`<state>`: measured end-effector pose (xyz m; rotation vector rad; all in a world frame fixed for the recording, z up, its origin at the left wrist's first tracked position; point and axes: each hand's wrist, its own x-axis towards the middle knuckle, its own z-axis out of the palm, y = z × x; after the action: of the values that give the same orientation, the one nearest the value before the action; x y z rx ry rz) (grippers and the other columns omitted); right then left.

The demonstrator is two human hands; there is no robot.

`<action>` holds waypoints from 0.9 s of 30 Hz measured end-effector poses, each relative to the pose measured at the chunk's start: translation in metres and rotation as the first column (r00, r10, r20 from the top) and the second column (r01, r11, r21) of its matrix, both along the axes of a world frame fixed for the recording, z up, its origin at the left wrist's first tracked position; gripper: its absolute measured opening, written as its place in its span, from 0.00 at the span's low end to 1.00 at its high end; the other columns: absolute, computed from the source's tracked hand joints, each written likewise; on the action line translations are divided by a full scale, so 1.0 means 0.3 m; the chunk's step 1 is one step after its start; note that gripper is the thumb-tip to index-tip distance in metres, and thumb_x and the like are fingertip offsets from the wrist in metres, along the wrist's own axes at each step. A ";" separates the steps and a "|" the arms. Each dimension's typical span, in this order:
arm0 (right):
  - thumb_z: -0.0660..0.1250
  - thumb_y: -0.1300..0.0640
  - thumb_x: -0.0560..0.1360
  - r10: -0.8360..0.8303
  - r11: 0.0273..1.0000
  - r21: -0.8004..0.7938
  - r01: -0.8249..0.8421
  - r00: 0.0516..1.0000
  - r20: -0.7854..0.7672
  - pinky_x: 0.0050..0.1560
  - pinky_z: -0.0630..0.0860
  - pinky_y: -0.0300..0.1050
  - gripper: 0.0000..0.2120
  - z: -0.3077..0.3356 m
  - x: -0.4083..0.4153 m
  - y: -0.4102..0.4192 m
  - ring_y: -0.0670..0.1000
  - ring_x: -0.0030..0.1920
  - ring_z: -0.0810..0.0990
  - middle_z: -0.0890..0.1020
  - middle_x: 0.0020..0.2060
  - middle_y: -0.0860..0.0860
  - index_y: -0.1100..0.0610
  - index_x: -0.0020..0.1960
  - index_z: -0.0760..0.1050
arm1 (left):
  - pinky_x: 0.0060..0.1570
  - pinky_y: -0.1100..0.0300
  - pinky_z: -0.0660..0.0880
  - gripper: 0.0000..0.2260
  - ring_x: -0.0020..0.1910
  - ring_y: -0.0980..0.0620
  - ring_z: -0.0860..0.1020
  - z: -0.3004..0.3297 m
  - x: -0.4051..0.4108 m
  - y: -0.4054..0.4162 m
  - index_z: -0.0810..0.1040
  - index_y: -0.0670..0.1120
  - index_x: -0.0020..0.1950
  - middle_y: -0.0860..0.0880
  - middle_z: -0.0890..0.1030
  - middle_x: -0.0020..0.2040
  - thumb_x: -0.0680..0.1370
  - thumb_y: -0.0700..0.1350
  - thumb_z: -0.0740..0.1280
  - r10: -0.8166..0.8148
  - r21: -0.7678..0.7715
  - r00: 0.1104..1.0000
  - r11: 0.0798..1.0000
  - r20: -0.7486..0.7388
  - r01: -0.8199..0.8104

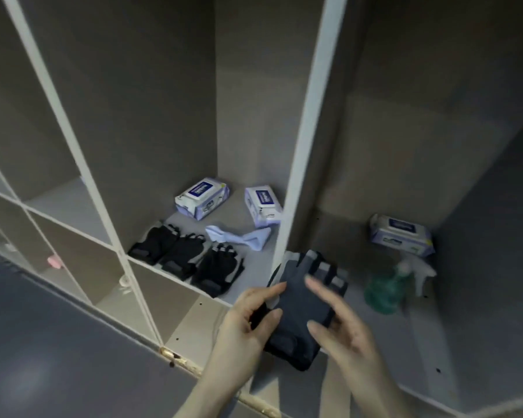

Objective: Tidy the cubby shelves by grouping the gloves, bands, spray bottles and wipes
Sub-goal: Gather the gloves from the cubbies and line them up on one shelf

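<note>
Glove (302, 309) pinched by left hand (248, 324) | right hand (341, 324) spread | divider (302, 152) ahead

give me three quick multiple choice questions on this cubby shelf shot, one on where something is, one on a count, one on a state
1. Where is the green translucent spray bottle?
A. right cubby
B. middle cubby
C. on the floor

2. How many black fingerless gloves lie flat in the middle cubby?
A. one
B. three
C. five

3. What is the left hand doing?
A. hanging idle
B. pressing a wipes pack
C. gripping a black and grey fingerless glove

Answers:
1 A, it lies right of the white divider, near a white and blue wipes pack.
2 B, three lie side by side.
3 C, thumb and fingers curl round the glove's edge; the right hand is open beside it.
</note>
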<state>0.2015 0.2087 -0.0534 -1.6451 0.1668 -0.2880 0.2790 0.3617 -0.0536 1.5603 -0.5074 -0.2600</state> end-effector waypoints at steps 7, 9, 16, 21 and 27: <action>0.69 0.71 0.73 -0.106 0.974 0.179 0.136 0.980 -0.169 0.50 0.77 0.32 0.34 -0.114 0.186 0.409 0.40 0.64 0.74 0.71 0.68 0.39 0.38 0.67 0.67 | 0.50 0.77 0.68 0.21 0.49 0.69 0.75 -0.112 0.202 0.386 0.74 0.50 0.66 0.50 0.75 0.56 0.76 0.34 0.68 -0.111 0.155 0.988 0.980 -0.106 0.127; 0.65 0.75 0.73 -0.160 0.966 0.172 0.191 0.970 -0.181 0.47 0.75 0.29 0.37 -0.135 0.217 0.479 0.38 0.64 0.73 0.67 0.68 0.37 0.40 0.68 0.63 | 0.49 0.78 0.67 0.22 0.48 0.68 0.74 -0.142 0.246 0.436 0.71 0.51 0.68 0.51 0.73 0.56 0.77 0.35 0.68 -0.161 0.200 0.978 0.962 -0.131 0.185; 0.59 0.77 0.73 -0.426 0.896 -0.010 0.444 0.855 -0.296 0.54 0.78 0.37 0.35 -0.209 0.324 0.524 0.39 0.61 0.74 0.72 0.66 0.42 0.41 0.67 0.67 | 0.53 0.74 0.70 0.29 0.56 0.61 0.72 -0.246 0.355 0.474 0.66 0.59 0.70 0.52 0.72 0.58 0.77 0.34 0.67 -0.306 0.209 0.932 0.916 -0.194 0.344; 0.55 0.77 0.73 -0.545 0.838 -0.149 0.524 0.803 -0.242 0.68 0.70 0.51 0.35 -0.243 0.482 0.430 0.50 0.68 0.70 0.71 0.68 0.51 0.44 0.70 0.63 | 0.55 0.67 0.75 0.27 0.51 0.57 0.75 -0.284 0.484 0.352 0.69 0.58 0.68 0.48 0.72 0.59 0.76 0.31 0.65 -0.290 0.177 0.921 0.923 -0.261 0.341; 0.54 0.76 0.71 -0.680 0.729 -0.304 0.614 0.700 -0.218 0.73 0.62 0.48 0.35 -0.318 0.663 0.334 0.50 0.72 0.65 0.67 0.72 0.51 0.52 0.74 0.61 | 0.65 0.49 0.73 0.27 0.64 0.47 0.73 -0.352 0.660 0.187 0.67 0.55 0.71 0.46 0.70 0.67 0.77 0.32 0.62 -0.306 0.242 0.915 0.897 -0.262 0.370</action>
<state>0.4005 0.3089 -0.1488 -1.7867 1.0212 -0.5972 0.4769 0.4178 -0.1592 1.6916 -0.5877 -0.7976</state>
